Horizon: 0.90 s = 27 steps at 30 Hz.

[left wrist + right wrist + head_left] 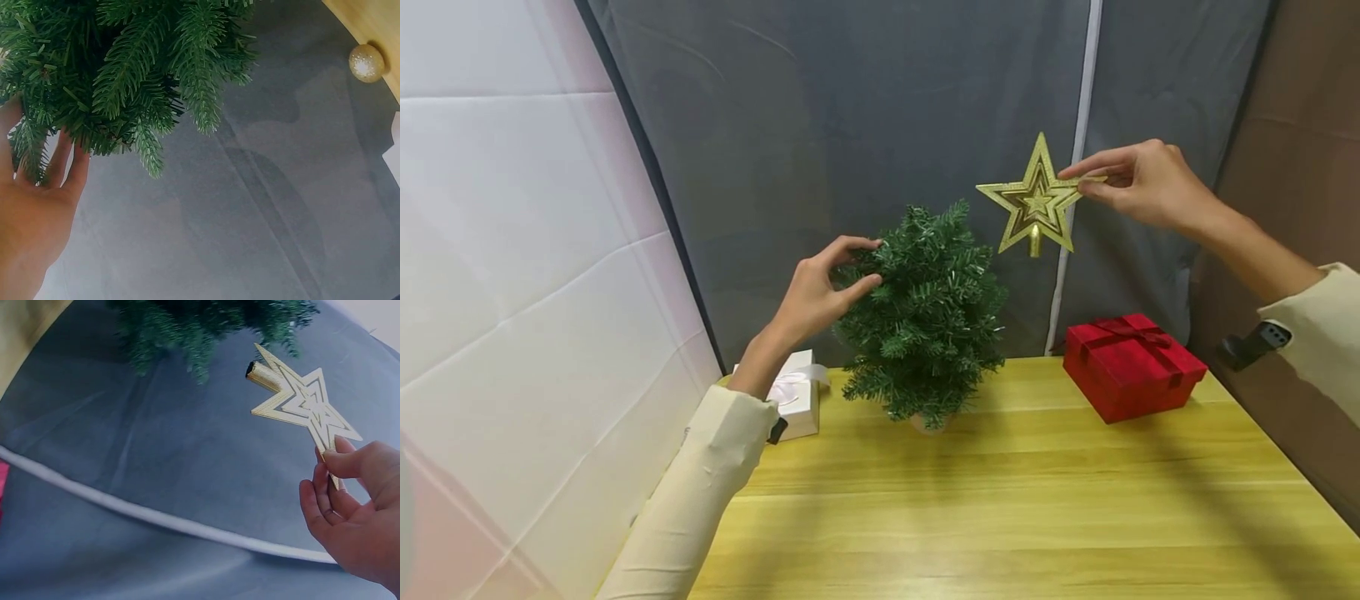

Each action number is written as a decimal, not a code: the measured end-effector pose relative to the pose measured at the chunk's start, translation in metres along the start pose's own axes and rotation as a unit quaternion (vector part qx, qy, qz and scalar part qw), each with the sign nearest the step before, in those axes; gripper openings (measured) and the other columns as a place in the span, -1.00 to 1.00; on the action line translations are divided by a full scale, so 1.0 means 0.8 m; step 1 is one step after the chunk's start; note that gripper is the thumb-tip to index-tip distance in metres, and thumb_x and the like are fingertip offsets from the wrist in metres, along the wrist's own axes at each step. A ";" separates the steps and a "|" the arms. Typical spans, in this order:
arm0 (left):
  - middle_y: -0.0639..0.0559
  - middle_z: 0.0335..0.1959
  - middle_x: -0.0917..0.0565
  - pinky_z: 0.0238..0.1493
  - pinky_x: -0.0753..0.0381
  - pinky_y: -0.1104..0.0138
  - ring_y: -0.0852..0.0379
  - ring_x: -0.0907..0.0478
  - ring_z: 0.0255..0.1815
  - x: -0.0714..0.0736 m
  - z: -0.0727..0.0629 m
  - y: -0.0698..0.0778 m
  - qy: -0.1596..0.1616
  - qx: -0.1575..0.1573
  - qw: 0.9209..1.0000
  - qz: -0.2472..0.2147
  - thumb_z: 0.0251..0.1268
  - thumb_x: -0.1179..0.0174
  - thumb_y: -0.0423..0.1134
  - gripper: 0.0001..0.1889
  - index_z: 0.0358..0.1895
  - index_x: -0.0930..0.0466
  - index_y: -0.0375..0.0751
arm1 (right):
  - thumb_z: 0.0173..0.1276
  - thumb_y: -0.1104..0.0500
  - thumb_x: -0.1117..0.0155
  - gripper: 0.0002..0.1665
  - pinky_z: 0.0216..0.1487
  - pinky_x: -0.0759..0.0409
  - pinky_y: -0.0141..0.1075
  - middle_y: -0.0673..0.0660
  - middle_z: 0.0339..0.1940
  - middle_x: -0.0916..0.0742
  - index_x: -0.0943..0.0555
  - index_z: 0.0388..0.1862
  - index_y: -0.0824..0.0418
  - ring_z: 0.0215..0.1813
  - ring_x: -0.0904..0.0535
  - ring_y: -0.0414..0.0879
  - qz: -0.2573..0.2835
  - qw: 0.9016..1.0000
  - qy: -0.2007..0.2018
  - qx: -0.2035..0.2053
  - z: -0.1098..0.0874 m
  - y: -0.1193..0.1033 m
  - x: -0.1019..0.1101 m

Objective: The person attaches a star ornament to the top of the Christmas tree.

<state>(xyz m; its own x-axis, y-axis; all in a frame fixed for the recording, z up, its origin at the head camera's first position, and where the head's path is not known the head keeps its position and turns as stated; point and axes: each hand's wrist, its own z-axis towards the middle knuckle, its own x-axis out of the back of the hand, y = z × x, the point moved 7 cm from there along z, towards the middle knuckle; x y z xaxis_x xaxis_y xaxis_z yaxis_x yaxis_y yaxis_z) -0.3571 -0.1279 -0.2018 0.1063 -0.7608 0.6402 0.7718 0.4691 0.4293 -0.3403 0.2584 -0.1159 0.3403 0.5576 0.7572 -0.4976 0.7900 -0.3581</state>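
Head cam, star (1037, 202) in R hand (1161, 190), tree (928, 312) touching L hand (818, 287)

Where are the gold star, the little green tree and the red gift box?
Gold star (1038, 202), head view: its embossed centre.
Green tree (925, 310), head view: middle of its branches.
Red gift box (1118, 362), head view: top of its lid.

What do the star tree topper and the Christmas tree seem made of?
The star tree topper looks like molded plastic, shiny gold, given its stepped ridges and hollow socket, though metal is possible. The Christmas tree seems plastic, glossy green, judging by its strip-like needles.
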 end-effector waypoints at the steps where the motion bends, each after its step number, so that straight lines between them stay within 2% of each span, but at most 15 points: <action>1: 0.15 0.35 -0.62 0.25 -0.57 0.04 -0.02 -0.58 0.26 0.000 0.000 0.000 0.001 -0.001 1.000 0.001 0.43 -0.38 -0.16 -0.52 0.37 -0.56 0.04 | 0.51 0.16 -0.36 -0.66 -0.60 -0.22 -0.31 0.28 0.02 -0.80 -0.76 0.22 0.08 -0.46 -0.58 -0.35 0.002 1.000 0.004 0.003 0.004 -0.005 0.001; 5: 0.16 0.34 -0.62 0.26 -0.56 0.06 0.02 -0.58 0.25 0.002 -0.002 0.001 0.003 -0.003 1.000 0.006 0.42 -0.39 -0.16 -0.53 0.36 -0.57 0.05 | 0.53 0.15 -0.34 -0.66 -0.50 -0.31 -0.37 0.22 0.04 -0.81 -0.75 0.23 0.07 -0.34 -0.62 -0.49 0.004 1.000 0.017 0.022 0.017 -0.028 0.006; 8: 0.17 0.35 -0.62 0.27 -0.56 0.09 0.05 -0.59 0.25 0.002 -0.001 0.004 0.002 -0.006 1.000 0.004 0.42 -0.39 -0.15 -0.53 0.36 -0.57 0.04 | 0.54 0.14 -0.33 -0.65 -0.45 -0.34 -0.39 0.19 0.04 -0.82 -0.75 0.24 0.05 -0.30 -0.63 -0.50 0.007 0.999 0.022 0.031 0.024 -0.041 0.007; 13: 0.16 0.35 -0.62 0.27 -0.57 0.04 0.04 -0.59 0.26 0.002 -0.001 0.007 0.002 -0.008 1.000 0.000 0.42 -0.39 -0.16 -0.53 0.36 -0.57 0.03 | 0.56 0.10 -0.30 -0.65 -0.49 -0.28 -0.35 0.16 0.01 -0.83 -0.74 0.26 0.01 -0.46 -0.55 -0.33 0.002 0.999 0.025 0.040 0.034 -0.058 0.006; 17: 0.16 0.35 -0.62 0.26 -0.57 0.05 0.06 -0.59 0.26 0.003 -0.003 0.006 0.001 -0.002 1.000 0.003 0.43 -0.39 -0.16 -0.53 0.36 -0.57 0.03 | 0.57 0.09 -0.29 -0.65 -0.49 -0.26 -0.33 0.01 -0.09 -0.84 -0.74 0.26 0.00 -0.52 -0.46 -0.21 0.000 0.998 0.031 0.050 0.040 -0.068 0.005; 21: 0.14 0.35 -0.62 0.24 -0.58 0.05 0.06 -0.58 0.25 0.003 -0.003 0.005 -0.001 -0.002 1.000 0.003 0.43 -0.38 -0.16 -0.52 0.37 -0.56 0.03 | 0.56 0.10 -0.29 -0.66 -0.44 -0.29 -0.35 -0.20 -0.17 -0.79 -0.75 0.25 0.02 -0.47 -0.51 -0.25 0.017 0.998 0.037 0.047 0.047 -0.074 0.007; 25: 0.09 0.35 -0.62 0.22 -0.59 -0.02 0.01 -0.59 0.25 0.003 -0.002 0.007 -0.002 -0.007 1.000 0.000 0.44 -0.38 -0.18 -0.51 0.38 -0.55 0.02 | 0.56 0.12 -0.29 -0.66 -0.41 -0.29 -0.37 -0.28 -0.18 -0.77 -0.75 0.24 0.04 -0.43 -0.53 -0.28 0.037 0.997 0.045 0.045 0.054 -0.081 0.010; 27: 0.07 0.35 -0.62 0.21 -0.59 -0.03 -0.01 -0.59 0.25 0.003 -0.003 0.007 -0.003 -0.010 1.000 -0.001 0.44 -0.38 -0.19 -0.51 0.39 -0.54 0.02 | 0.56 0.12 -0.29 -0.66 -0.41 -0.27 -0.37 -0.28 -0.20 -0.77 -0.75 0.24 0.03 -0.47 -0.49 -0.28 0.043 0.997 0.049 0.050 0.058 -0.086 0.011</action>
<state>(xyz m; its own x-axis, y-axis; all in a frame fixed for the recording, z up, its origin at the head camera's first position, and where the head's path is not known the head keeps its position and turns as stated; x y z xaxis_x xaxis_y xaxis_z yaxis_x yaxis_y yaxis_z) -0.3509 -0.1278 -0.1989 0.1011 -0.7597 0.6424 0.7848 0.4577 0.4178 -0.3400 0.1969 -0.0596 0.3667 0.6477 0.6679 -0.6035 0.7119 -0.3590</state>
